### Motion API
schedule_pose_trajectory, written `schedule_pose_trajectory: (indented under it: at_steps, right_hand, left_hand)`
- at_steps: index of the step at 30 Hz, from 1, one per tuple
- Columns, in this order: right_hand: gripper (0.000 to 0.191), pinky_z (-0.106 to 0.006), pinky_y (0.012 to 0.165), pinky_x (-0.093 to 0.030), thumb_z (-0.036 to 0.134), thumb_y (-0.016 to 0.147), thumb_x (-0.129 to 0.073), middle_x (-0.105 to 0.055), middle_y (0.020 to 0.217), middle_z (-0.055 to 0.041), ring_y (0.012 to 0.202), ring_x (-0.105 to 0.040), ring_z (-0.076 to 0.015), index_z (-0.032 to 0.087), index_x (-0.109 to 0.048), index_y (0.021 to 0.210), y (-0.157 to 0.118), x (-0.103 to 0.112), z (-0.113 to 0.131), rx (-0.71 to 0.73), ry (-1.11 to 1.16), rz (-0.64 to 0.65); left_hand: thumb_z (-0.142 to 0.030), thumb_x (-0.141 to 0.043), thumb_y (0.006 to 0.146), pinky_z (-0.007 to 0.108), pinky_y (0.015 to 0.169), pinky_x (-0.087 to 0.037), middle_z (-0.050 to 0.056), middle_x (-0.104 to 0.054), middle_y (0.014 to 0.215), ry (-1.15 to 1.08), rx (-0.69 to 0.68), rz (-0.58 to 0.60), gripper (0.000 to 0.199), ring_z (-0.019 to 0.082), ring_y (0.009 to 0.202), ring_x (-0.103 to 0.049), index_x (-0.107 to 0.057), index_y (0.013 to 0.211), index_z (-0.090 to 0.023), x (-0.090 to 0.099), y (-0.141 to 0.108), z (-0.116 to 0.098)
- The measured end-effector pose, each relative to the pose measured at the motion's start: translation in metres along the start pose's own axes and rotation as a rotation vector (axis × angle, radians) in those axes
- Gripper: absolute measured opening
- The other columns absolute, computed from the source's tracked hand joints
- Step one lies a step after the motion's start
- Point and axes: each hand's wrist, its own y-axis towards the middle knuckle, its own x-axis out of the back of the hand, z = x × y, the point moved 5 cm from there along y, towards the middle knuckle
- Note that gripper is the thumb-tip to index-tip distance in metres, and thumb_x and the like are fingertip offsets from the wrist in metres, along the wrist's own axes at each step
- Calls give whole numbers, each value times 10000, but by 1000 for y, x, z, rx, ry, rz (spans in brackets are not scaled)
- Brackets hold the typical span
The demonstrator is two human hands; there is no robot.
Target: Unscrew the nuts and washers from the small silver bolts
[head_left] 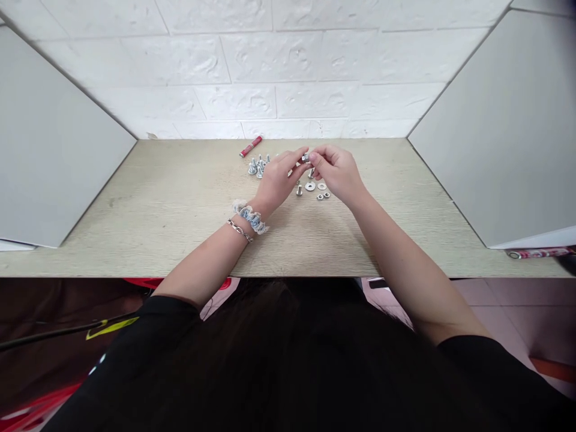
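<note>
Between the fingertips of both hands, above the tabletop, is a small silver bolt [305, 158], seemingly with a nut on it; fingers cover part of it. My left hand [279, 177] grips it from the left, thumb and fingers closed. From the right, my right hand [338, 171] pinches its other end. Below the hands lie a loose bolt [299, 190], a large washer [310, 186], a second washer [321, 186] and two nuts [323, 196]. Another bolt [311, 174] shows partly under my right fingers. Several assembled bolts [258, 167] stand clustered behind my left hand.
A red tube [251, 146] lies at the back of the wooden table [189, 204]. Grey panels stand at the left [58, 132] and right [499, 126], with a white brick wall [252, 66] behind. Another red tube [540, 253] lies at the right front edge.
</note>
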Motion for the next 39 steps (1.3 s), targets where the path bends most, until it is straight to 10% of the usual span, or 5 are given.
schedule_pose_trajectory:
  at_steps: [12, 23, 39]
  right_hand:
    - [487, -288, 672, -379, 628, 875, -306, -449, 615, 10, 699, -489, -131, 204, -470, 701, -2, -5, -2, 177, -35, -1]
    - [192, -301, 693, -402, 387, 922, -381, -486, 803, -2, 736, -474, -122, 216, -468, 923, 0, -7, -4, 203, -37, 28]
    - [503, -296, 657, -384, 633, 882, -274, -479, 641, -1, 658, -470, -129, 201, -458, 704, -1, -4, 1, 217, -109, -5]
  left_hand:
    - [-229, -456, 914, 264, 741, -458, 23, -663, 868, 42, -46, 1, 293, 134, 830, -585, -596, 1171, -215, -2, -2, -4]
    - [-239, -464, 910, 264, 731, -453, 16, -663, 841, 17, -14, 17, 282, 131, 791, -582, -616, 1146, -209, 0, -1, -7]
    - [-233, -518, 881, 254, 717, -455, 6, -672, 820, -16, -22, 9, 227, 117, 756, -583, -643, 1070, -208, 4, -3, -12]
